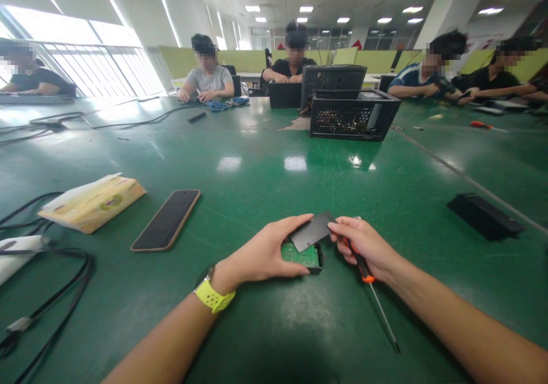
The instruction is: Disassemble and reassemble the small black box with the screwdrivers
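Note:
My left hand (269, 249) grips a small black case with a green circuit board (299, 254) showing inside, thumb on the near side and fingers on the far side. Above the board a flat dark cover plate (314, 231) sits tilted, lifted off part of the case. My right hand (362, 244) pinches the plate's right corner between thumb and forefinger. Tucked in the same hand's other fingers is a black and orange screwdriver (362, 263), its shaft pointing down toward me. Part of the case is hidden under the plate and my left fingers.
Left of my hands lie a phone (166, 220), a tissue pack (94, 201) and black cables (64, 292). A black block-shaped part (485, 217) lies at right. Ahead stand open computer cases (353, 116). Another screwdriver (482, 125) lies far right. Several people sit across the green table (240, 161).

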### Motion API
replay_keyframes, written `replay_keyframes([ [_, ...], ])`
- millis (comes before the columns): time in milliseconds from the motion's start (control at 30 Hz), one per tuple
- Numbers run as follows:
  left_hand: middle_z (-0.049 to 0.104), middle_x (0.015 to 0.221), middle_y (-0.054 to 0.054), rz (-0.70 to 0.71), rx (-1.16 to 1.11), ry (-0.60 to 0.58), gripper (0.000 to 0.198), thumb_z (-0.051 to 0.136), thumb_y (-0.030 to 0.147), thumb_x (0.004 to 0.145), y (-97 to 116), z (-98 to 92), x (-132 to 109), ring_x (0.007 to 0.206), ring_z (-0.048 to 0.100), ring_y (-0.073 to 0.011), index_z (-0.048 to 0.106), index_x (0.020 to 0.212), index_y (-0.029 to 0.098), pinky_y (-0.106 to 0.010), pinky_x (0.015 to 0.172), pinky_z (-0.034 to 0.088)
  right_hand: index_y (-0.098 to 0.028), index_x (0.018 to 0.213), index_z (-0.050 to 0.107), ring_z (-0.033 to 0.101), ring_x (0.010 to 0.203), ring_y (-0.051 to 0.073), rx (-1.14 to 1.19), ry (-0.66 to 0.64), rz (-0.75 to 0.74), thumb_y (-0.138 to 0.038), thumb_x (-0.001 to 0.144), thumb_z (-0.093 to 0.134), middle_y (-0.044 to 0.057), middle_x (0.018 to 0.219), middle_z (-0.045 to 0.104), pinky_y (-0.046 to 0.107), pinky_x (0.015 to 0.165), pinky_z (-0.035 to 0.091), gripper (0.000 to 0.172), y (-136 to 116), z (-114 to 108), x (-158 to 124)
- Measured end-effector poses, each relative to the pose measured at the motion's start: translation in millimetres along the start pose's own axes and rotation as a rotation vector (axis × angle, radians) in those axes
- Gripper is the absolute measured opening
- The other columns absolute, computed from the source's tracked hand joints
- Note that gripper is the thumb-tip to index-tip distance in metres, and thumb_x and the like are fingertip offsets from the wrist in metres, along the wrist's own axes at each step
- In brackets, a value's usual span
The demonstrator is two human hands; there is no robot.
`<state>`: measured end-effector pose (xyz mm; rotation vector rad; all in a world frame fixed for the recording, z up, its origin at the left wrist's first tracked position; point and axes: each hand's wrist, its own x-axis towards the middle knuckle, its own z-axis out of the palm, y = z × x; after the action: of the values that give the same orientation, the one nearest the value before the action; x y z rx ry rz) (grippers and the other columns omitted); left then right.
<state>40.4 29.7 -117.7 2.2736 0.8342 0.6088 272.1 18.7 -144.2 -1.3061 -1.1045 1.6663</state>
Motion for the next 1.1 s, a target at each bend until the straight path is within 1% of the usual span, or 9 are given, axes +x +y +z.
replay_keyframes([
  [100, 0.047, 0.144, -0.012, -0.035, 0.009, 0.025, 0.093, 0.079, 0.036, 0.068, -2, 4.8, -4, 0.124, 0.053, -0.0250, 0.031, 0.146, 0.022, -0.039, 0.101, 0.048, -0.018, 0.065, 0.049, 0.032, 0.033, 0.003, 0.026, -0.005, 0.016, -0.041, 0.076, 0.068, -0.009, 0.044, 0.044, 0.015, 0.030, 0.025, 0.032, -3, -5, -2],
  [200, 0.049, 0.141, -0.012, -0.060, 0.036, 0.084, 0.089, 0.078, 0.038, 0.069, -3, 8.3, -6, 0.116, 0.059, -0.0254, 0.034, 0.144, 0.021, -0.038, 0.098, 0.050, -0.017, 0.065, 0.050, 0.036, 0.034, 0.003, 0.009, -0.004, 0.036, -0.038, 0.073, 0.070, -0.007, 0.051, 0.049, 0.015, 0.029, 0.027, 0.030, -5, -9, -5],
  [300, 0.052, 0.138, -0.013, -0.087, 0.057, 0.126, 0.088, 0.078, 0.038, 0.068, -3, 10.0, -7, 0.112, 0.060, -0.0256, 0.035, 0.143, 0.019, -0.039, 0.096, 0.051, -0.016, 0.063, 0.052, 0.037, 0.033, 0.004, -0.003, -0.006, 0.049, -0.035, 0.072, 0.070, -0.007, 0.049, 0.049, 0.015, 0.028, 0.028, 0.028, -5, -9, -8],
  [433, 0.061, 0.123, -0.013, -0.168, 0.082, 0.142, 0.098, 0.080, 0.040, 0.064, -3, 11.9, -10, 0.102, 0.064, -0.0250, 0.030, 0.144, 0.018, -0.041, 0.091, 0.052, -0.015, 0.067, 0.057, 0.038, 0.032, 0.004, 0.033, -0.008, 0.092, -0.033, 0.073, 0.067, -0.006, 0.046, 0.049, 0.014, 0.027, 0.029, 0.022, -6, -11, -10],
  [567, 0.066, 0.109, -0.008, -0.188, 0.081, 0.158, 0.092, 0.081, 0.044, 0.062, -5, 13.8, -13, 0.096, 0.065, -0.0233, 0.037, 0.138, 0.019, -0.039, 0.089, 0.052, -0.013, 0.067, 0.061, 0.038, 0.030, 0.004, 0.008, -0.042, 0.156, -0.032, 0.071, 0.068, -0.006, 0.044, 0.050, 0.014, 0.026, 0.028, 0.020, -9, -13, -11],
  [700, 0.067, 0.105, -0.005, -0.178, 0.118, 0.196, 0.077, 0.077, 0.043, 0.068, -7, 13.3, -13, 0.096, 0.065, -0.0227, 0.041, 0.132, 0.021, -0.037, 0.087, 0.052, -0.011, 0.062, 0.063, 0.038, 0.027, 0.004, -0.054, -0.138, 0.182, -0.036, 0.072, 0.068, -0.004, 0.038, 0.051, 0.014, 0.026, 0.027, 0.027, -8, -12, -12],
  [900, 0.068, 0.104, -0.004, -0.193, 0.089, 0.221, 0.077, 0.077, 0.041, 0.068, -8, 13.0, -12, 0.095, 0.065, -0.0210, 0.039, 0.133, 0.023, -0.036, 0.088, 0.051, -0.009, 0.059, 0.068, 0.041, 0.024, 0.004, -0.093, -0.258, 0.263, -0.040, 0.076, 0.066, 0.002, 0.042, 0.059, 0.013, 0.025, 0.026, 0.036, -3, -11, -15],
  [1033, 0.069, 0.105, -0.004, -0.218, 0.088, 0.214, 0.076, 0.076, 0.040, 0.068, -7, 14.3, -10, 0.097, 0.065, -0.0218, 0.039, 0.132, 0.023, -0.038, 0.090, 0.051, -0.005, 0.067, 0.074, 0.043, 0.026, 0.003, -0.094, -0.316, 0.312, -0.055, 0.089, 0.045, 0.007, 0.050, 0.064, 0.013, 0.027, 0.028, 0.061, -2, -9, -17],
  [1100, 0.069, 0.106, -0.004, -0.221, 0.093, 0.209, 0.075, 0.076, 0.040, 0.069, -7, 14.8, -9, 0.098, 0.065, -0.0225, 0.039, 0.132, 0.023, -0.038, 0.090, 0.051, -0.004, 0.073, 0.075, 0.042, 0.027, 0.002, -0.118, -0.407, 0.326, -0.057, 0.092, 0.037, 0.006, 0.051, 0.063, 0.012, 0.028, 0.028, 0.068, -2, -7, -18],
])
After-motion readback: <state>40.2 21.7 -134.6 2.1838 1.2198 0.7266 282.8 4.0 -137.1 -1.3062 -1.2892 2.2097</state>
